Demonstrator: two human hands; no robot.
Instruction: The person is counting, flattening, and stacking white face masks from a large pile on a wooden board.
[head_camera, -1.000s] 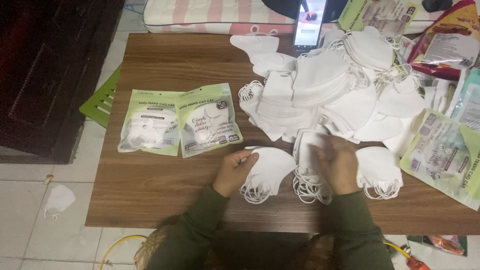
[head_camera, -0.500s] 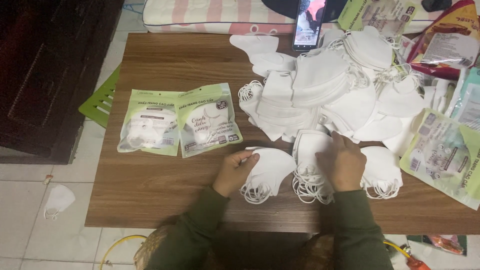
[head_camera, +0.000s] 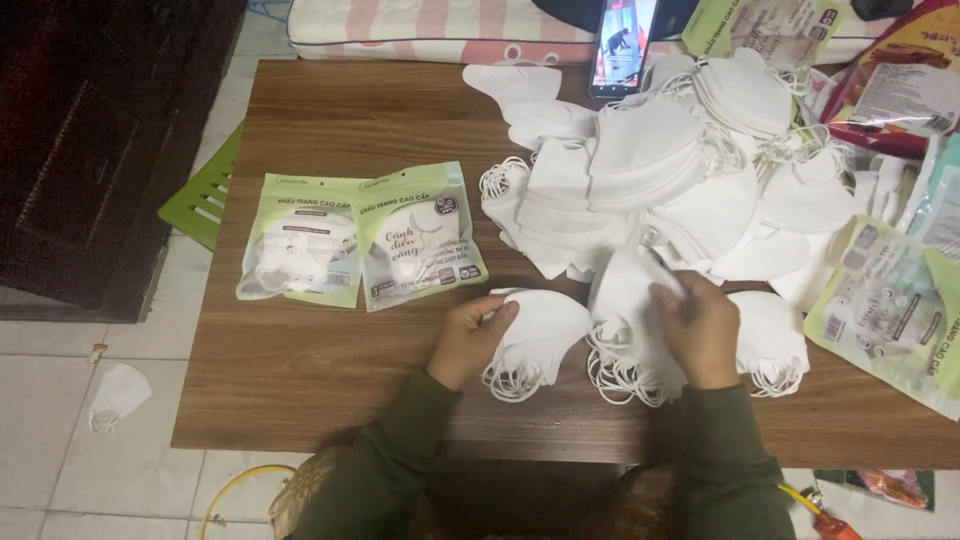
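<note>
Left hand (head_camera: 472, 338) rests fingers together on a small stack of white folded face masks (head_camera: 540, 335); right hand (head_camera: 697, 328) pinches a taller white mask stack (head_camera: 625, 330).

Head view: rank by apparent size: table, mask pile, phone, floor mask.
1. Table
2. Mask pile
3. Phone and floor mask look alike in size; the phone is partly cut off and the distances differ, so no ranking.

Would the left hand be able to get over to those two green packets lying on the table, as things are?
Probably yes. The left hand rests on a small stack of white masks, and the two green packets lie just beyond it on bare wooden table, with nothing between.
</note>
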